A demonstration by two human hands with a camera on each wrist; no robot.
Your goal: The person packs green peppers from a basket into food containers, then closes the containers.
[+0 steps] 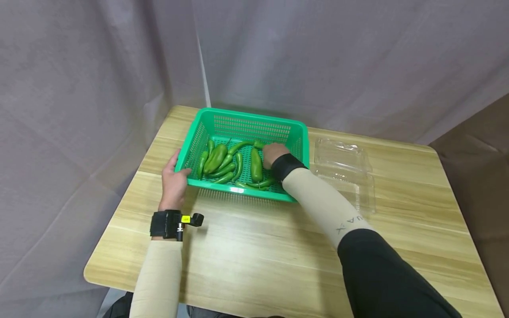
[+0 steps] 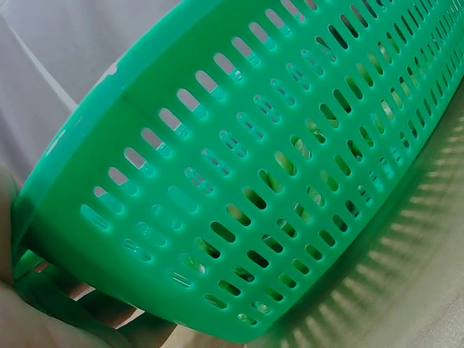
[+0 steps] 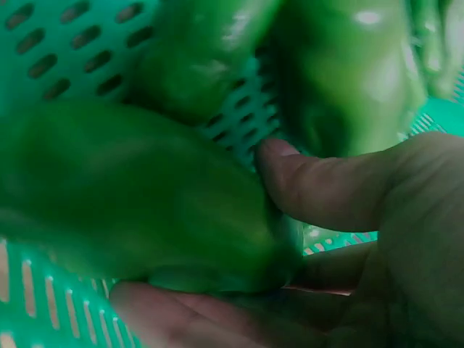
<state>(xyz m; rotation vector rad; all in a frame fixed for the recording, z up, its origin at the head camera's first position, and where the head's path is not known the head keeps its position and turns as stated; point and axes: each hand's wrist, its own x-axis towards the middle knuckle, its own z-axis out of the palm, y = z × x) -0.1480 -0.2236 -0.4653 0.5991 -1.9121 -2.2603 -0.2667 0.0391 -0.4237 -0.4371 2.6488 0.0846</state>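
A green plastic basket with slotted walls holds several green peppers, both stout ones like the large pepper and slim ones like the long chili. My left hand grips its near left corner, thumb over the rim and fingers outside against the wall. Inside the basket's right part is my right hand. The right wrist view shows its thumb and fingers around the end of a broad green pepper, slightly blurred. From the head view, that pepper is mostly hidden by the hand.
Right of the basket, a clear plastic clamshell box lies opened out on the wooden table. Grey cloth hangs behind the table and on its left side.
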